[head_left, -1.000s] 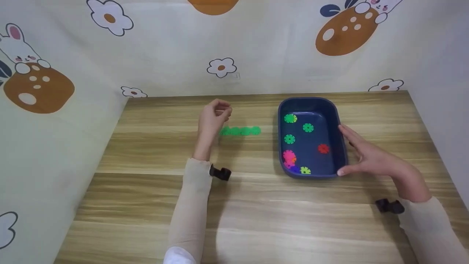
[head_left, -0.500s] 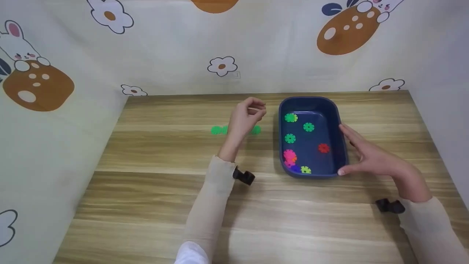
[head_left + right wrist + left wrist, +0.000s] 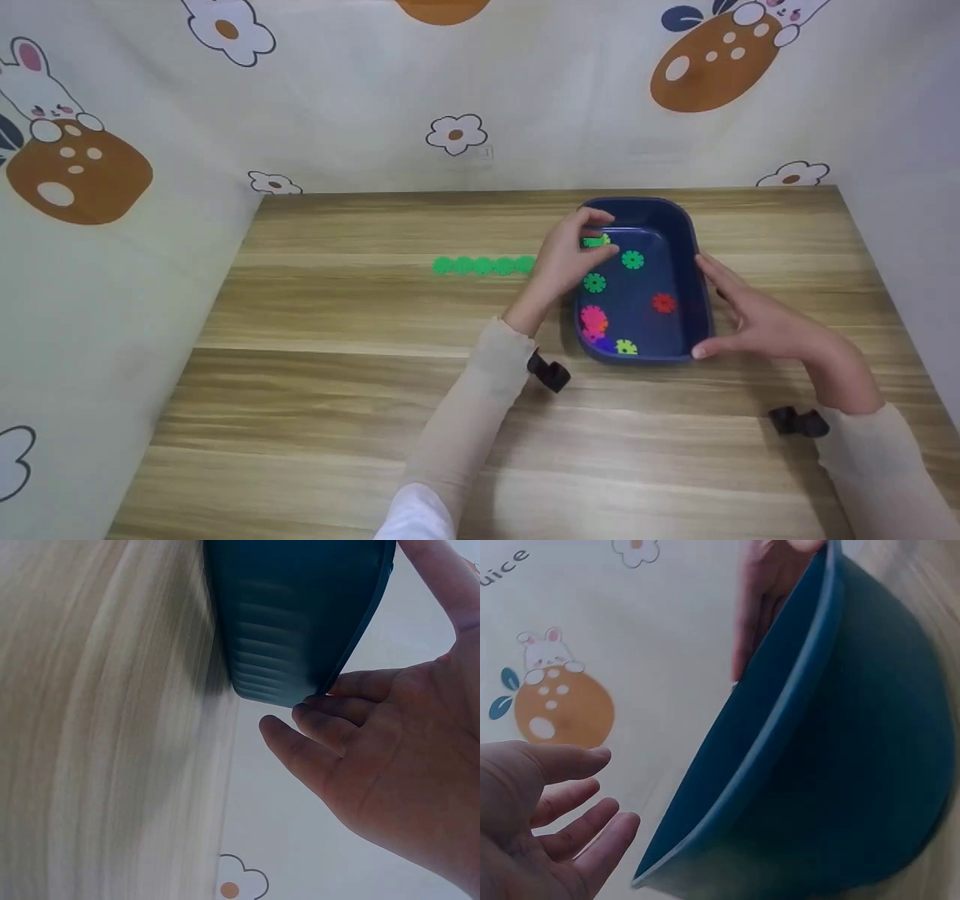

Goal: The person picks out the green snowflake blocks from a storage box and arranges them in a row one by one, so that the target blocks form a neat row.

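Observation:
My left hand [image 3: 566, 255] reaches over the left rim of a dark blue tray [image 3: 700, 289]. Its thumb and fingers are apart with nothing between them in the left wrist view. Below them, inside the tray, lie a green snowflake disc [image 3: 594, 241] and part of a yellow one. My right hand [image 3: 772, 322] rests against the tray's right side with straight fingers, thumb near the front corner. Fingertips touch the outer wall in the right wrist view. Left of the tray, several green snowflake discs [image 3: 482, 266] lie in a straight row on the table.
Other discs lie in the tray: green [image 3: 633, 259], red [image 3: 664, 303], pink [image 3: 593, 318], yellow [image 3: 626, 347] and a blue one. The wood-grain table [image 3: 337, 420] meets a patterned curtain [image 3: 360, 97] at the back.
My left hand has moved right, from the left end of the green row to above the tray's left edge, uncovering most of the row. The right hand stays against the tray.

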Demonstrator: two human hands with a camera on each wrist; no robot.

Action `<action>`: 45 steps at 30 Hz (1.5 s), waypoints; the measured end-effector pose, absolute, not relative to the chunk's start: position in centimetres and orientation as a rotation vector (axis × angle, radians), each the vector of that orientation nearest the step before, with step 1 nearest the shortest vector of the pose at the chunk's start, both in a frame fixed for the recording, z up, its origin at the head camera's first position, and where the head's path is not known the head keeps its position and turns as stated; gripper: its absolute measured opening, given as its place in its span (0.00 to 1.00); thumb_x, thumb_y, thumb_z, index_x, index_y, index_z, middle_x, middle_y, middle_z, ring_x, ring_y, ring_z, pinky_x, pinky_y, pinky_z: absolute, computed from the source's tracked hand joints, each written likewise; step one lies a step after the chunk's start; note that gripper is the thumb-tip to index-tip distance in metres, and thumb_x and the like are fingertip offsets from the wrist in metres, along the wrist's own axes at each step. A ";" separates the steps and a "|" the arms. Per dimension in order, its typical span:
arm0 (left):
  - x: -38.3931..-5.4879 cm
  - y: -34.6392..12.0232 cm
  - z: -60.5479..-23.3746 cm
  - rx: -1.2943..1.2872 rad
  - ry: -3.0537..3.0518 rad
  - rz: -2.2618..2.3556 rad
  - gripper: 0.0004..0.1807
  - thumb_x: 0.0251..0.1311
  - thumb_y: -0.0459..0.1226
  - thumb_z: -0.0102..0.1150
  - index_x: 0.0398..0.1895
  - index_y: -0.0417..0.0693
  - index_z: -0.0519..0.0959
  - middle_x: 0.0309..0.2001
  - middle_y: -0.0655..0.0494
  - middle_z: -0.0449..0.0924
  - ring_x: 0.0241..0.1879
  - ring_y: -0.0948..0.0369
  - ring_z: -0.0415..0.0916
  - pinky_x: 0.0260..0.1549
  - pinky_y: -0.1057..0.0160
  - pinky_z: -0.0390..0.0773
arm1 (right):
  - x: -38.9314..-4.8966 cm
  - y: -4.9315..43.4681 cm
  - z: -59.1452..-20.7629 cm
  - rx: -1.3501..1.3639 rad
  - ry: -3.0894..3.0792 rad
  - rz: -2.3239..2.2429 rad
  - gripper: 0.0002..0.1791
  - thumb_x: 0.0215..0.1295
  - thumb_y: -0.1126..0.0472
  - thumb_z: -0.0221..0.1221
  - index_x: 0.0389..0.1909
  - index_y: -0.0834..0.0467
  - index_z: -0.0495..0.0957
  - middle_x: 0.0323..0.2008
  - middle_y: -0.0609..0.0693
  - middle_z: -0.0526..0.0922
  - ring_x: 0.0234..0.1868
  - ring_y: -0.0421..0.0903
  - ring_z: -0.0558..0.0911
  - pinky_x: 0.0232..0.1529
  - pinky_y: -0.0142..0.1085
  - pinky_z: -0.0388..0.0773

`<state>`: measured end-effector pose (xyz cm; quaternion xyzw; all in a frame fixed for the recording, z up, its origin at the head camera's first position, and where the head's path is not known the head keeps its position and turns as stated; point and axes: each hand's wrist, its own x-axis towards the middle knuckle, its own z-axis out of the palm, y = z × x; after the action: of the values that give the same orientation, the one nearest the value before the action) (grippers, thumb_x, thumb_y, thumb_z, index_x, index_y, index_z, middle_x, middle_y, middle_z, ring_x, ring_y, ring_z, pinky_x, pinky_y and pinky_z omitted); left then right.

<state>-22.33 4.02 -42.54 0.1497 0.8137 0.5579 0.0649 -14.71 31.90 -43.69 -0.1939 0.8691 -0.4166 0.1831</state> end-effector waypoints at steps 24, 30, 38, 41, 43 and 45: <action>-23.5 10.1 -45.7 0.461 2.616 0.816 0.26 0.67 0.35 0.59 0.68 0.53 0.71 0.64 0.57 0.76 0.65 0.64 0.72 0.65 0.70 0.70 | -14.8 31.9 -43.9 -0.609 2.442 -1.210 0.68 0.49 0.61 0.76 0.80 0.57 0.35 0.80 0.64 0.33 0.78 0.70 0.41 0.70 0.17 0.49; -23.4 10.3 -46.0 0.549 2.661 0.620 0.22 0.62 0.28 0.59 0.58 0.55 0.79 0.55 0.59 0.80 0.55 0.64 0.75 0.58 0.71 0.74 | -14.6 32.0 -43.9 -0.616 2.427 -1.251 0.68 0.48 0.63 0.76 0.80 0.58 0.35 0.79 0.66 0.33 0.77 0.72 0.39 0.59 0.07 0.48; -23.2 10.2 -46.3 0.648 2.670 0.504 0.15 0.59 0.31 0.63 0.49 0.54 0.83 0.46 0.60 0.82 0.48 0.65 0.74 0.49 0.72 0.76 | -14.5 32.0 -43.8 -0.558 2.453 -1.186 0.68 0.49 0.58 0.77 0.80 0.56 0.36 0.80 0.64 0.34 0.78 0.69 0.41 0.63 0.11 0.48; -23.2 10.2 -46.2 0.655 2.670 0.526 0.13 0.58 0.31 0.64 0.44 0.54 0.84 0.43 0.60 0.81 0.46 0.65 0.74 0.44 0.72 0.75 | -14.5 32.0 -43.7 -0.534 2.454 -1.163 0.68 0.49 0.57 0.76 0.80 0.55 0.36 0.80 0.62 0.35 0.79 0.67 0.42 0.73 0.24 0.51; -23.2 10.2 -46.1 0.635 2.667 0.573 0.11 0.57 0.30 0.65 0.42 0.55 0.83 0.41 0.61 0.80 0.43 0.66 0.73 0.40 0.73 0.74 | -14.5 31.9 -43.6 -0.522 2.453 -1.155 0.68 0.49 0.57 0.76 0.80 0.53 0.35 0.80 0.61 0.34 0.79 0.67 0.42 0.76 0.39 0.51; -23.2 10.3 -46.0 0.606 2.652 0.639 0.10 0.58 0.31 0.66 0.40 0.55 0.83 0.39 0.62 0.80 0.40 0.67 0.73 0.38 0.74 0.73 | -14.5 31.9 -43.6 -0.515 2.448 -1.155 0.68 0.50 0.57 0.76 0.80 0.52 0.35 0.81 0.60 0.34 0.79 0.66 0.42 0.75 0.52 0.49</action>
<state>-23.18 10.27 -46.01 0.2135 0.9347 0.2253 0.1730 -14.54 31.93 -43.57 -0.1835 0.8719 -0.4114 0.1919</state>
